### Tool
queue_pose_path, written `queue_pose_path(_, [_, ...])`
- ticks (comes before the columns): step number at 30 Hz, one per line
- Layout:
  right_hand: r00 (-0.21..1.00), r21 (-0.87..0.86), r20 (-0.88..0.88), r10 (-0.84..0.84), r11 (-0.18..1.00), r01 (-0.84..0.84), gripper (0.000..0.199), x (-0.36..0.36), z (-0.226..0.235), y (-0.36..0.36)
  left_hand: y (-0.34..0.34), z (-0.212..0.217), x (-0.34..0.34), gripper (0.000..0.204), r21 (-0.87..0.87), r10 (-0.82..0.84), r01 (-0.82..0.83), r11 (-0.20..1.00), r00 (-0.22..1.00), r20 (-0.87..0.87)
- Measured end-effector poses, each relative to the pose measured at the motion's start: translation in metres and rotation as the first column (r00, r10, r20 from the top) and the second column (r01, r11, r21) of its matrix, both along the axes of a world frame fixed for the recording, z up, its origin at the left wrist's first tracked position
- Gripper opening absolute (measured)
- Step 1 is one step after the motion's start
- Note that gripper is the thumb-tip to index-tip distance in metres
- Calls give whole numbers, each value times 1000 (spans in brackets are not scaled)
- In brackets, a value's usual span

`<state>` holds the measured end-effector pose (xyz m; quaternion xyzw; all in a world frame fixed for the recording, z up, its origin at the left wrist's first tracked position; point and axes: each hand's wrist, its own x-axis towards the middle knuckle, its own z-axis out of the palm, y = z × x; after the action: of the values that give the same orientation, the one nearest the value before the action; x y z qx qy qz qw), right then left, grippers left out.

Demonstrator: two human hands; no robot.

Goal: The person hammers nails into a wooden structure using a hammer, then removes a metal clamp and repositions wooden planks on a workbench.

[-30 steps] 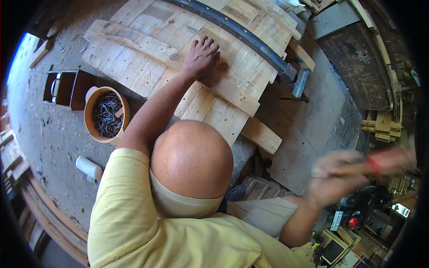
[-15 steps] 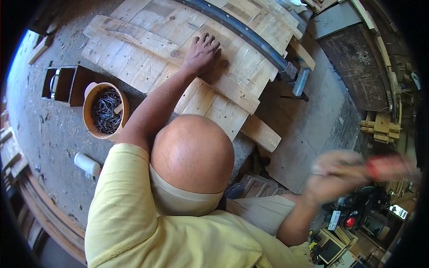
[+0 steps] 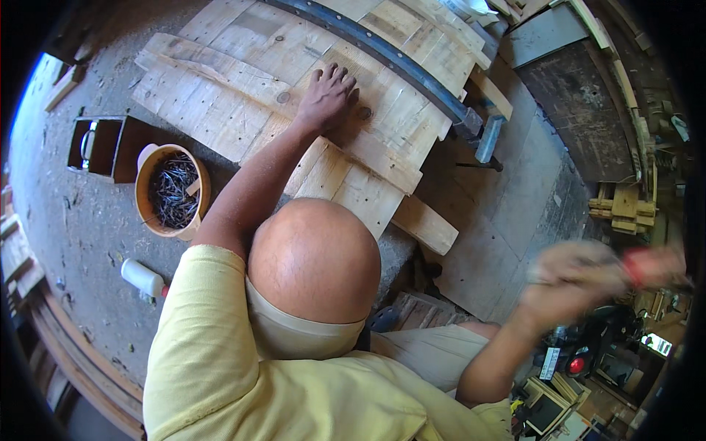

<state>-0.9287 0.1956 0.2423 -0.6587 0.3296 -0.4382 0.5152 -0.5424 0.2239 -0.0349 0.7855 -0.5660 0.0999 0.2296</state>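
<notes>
Left hand: lay palm-down on the planks, fingers spread, gripping nothing.
Right hand: raised at the right side, blurred; closed round a red-handled tool, kind not discernible.
Planks: pale boards joined flat on the floor ahead, a dark metal strip across them.
Bucket: orange, full of nails, left of the arm.
Bottle: white, on the floor below the bucket.

The left hand presses flat on the wooden panel; the blurred right hand grips a red-handled tool.
</notes>
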Motion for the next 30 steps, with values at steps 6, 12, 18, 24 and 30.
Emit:
queue_pose_path(6, [952,-401,-271,-143,916,24,39,-29,-164,44,-14,3,-8,30,40,-22,22,999,1000,0])
queue_pose_path(12, [831,85,-552,64,996,-20,40,-5,-143,50,-8,0,-4,30,20,0,0,1000,999,38])
queue_pose_path(18, [846,-282,436,307,939,-196,64,41,65,14,-15,-4,-2,27,-62,-1,4,998,999,37])
queue_pose_path(24, [628,-83,-777,28,986,-147,40,-28,-241,66,-20,10,-12,30,44,-13,14,999,1000,-11])
queue_pose_path(30, [970,334,-226,93,942,-12,43,8,-118,47,-11,-6,0,31,-63,11,-8,998,999,47])
